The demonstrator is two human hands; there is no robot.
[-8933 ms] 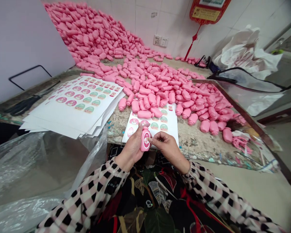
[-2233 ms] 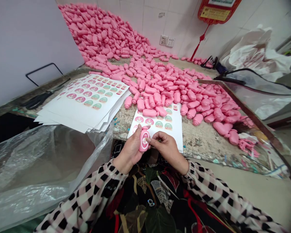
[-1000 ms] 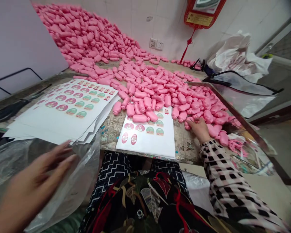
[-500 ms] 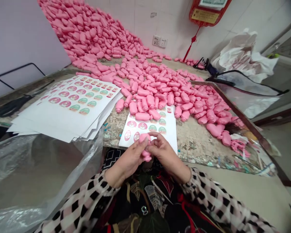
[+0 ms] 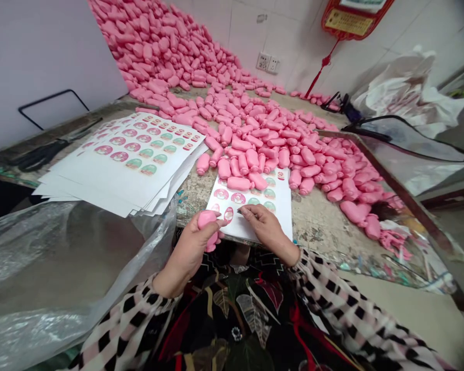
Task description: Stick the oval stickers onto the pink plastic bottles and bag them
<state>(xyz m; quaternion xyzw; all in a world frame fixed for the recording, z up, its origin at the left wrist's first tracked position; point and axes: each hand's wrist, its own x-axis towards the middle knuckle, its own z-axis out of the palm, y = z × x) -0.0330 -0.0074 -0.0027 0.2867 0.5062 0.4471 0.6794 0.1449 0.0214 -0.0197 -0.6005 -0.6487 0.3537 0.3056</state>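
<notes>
My left hand (image 5: pixel 191 242) is wrapped round a small pink plastic bottle (image 5: pixel 208 221), just in front of the table edge. The bottle stands roughly upright, its narrow neck end pointing down. My right hand (image 5: pixel 265 224) lies low over a white sticker sheet (image 5: pixel 247 229), thumb and fingertips drawn together beside an oval pink sticker (image 5: pixel 228 214). Whatever those fingertips pinch is hidden. Round pink and green stickers fill the upper part of the sheet, and several pink bottles (image 5: pixel 238 184) rest on its far end.
A large heap of pink bottles (image 5: pixel 170 56) rises against the wall and spreads over the worn table (image 5: pixel 309 221). Stacked sticker sheets (image 5: pixel 112 180) lie at the left, above a clear plastic bag (image 5: pixel 100 257). Black-handled scissors (image 5: pixel 42 154) lie beyond them. A wooden strip (image 5: pixel 398 180) borders the right side.
My hands have parted. The left has moved left with the pink bottle, and the right has let go of it and reached onto the sticker sheet. The view has shifted slightly.
</notes>
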